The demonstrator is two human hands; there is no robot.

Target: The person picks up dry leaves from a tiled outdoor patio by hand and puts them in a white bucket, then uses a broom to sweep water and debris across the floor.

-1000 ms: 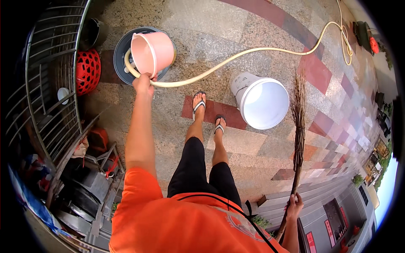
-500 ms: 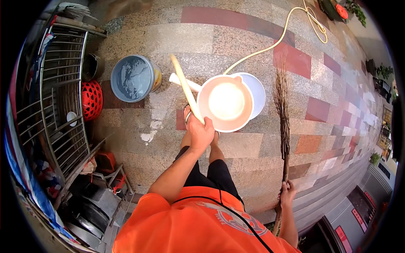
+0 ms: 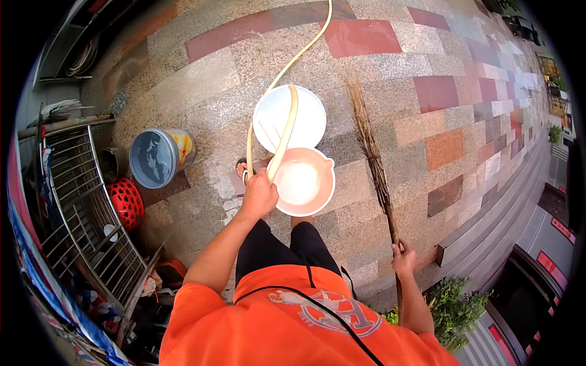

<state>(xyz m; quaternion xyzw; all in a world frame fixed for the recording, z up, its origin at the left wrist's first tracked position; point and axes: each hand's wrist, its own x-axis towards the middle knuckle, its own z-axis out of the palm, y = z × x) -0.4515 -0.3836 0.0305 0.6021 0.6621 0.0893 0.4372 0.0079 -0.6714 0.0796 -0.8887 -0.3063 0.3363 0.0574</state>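
My left hand (image 3: 260, 194) is closed around a pale yellow hose (image 3: 285, 143), whose free end sticks up past my fingers. A second stretch of the hose runs from the hand up along the floor. The rim of a pinkish-white plastic dipper (image 3: 303, 183) with a small spout sits against the same hand and moves with it. Just beyond the dipper is a round white basin (image 3: 308, 113), partly covered by the hose. On the right, my right hand (image 3: 403, 259) wraps round the stick of a twig broom (image 3: 377, 168), its bristles pointing away from me.
A grey-blue bucket (image 3: 152, 160) stands on the patterned stone floor (image 3: 366, 131) to the left. Beside it are a red perforated basket (image 3: 125, 204) and a metal rack (image 3: 91, 213). A leafy plant (image 3: 458, 308) and stone steps (image 3: 482, 226) lie on the right.
My view has turned and shifted. The dipper has come nearer my body with my left hand, leaving more of the white basin visible. The broom's bristles have swung left.
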